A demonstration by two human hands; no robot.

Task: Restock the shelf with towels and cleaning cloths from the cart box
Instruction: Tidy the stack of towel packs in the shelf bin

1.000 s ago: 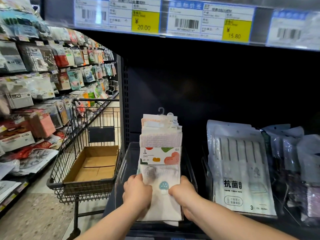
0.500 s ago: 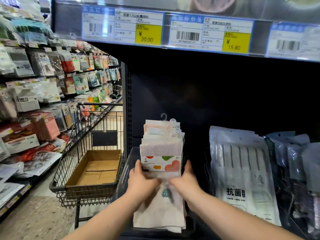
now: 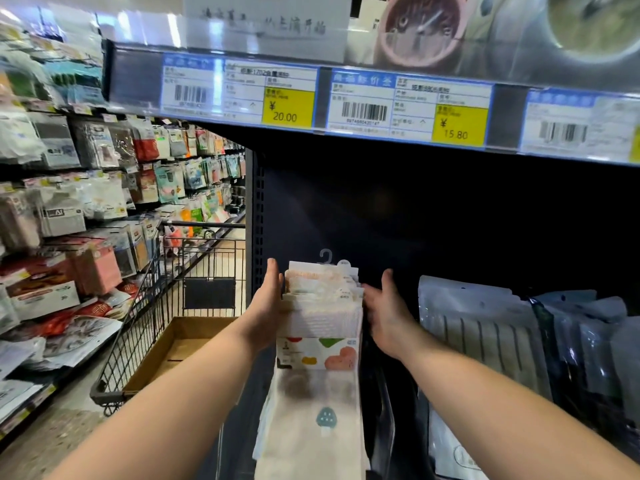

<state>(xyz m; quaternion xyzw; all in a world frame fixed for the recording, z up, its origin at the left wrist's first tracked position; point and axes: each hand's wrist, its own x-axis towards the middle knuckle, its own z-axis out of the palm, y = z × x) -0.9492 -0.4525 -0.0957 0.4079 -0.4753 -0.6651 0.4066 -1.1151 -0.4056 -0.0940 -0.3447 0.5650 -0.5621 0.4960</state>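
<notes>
Dark shelf bay in a shop aisle, with price labels reading 20.00 and 15.80 on the shelf edge above it. A stack of towel packs stands upright at the bay's left end, hooks at the top and a mushroom print low on the front pack. The left hand lies flat against the stack's left side, fingers straight and released, thumb up. The right hand is at the stack's right side with relaxed, spread fingers grasping nothing; its fingertips reach the packs' edge, but blur hides whether they touch. Grey packs stand just to the right of that hand. Left of the bay a wire cart holds a cardboard box. More packaged goods fill the aisle's shelves beyond the cart.
</notes>
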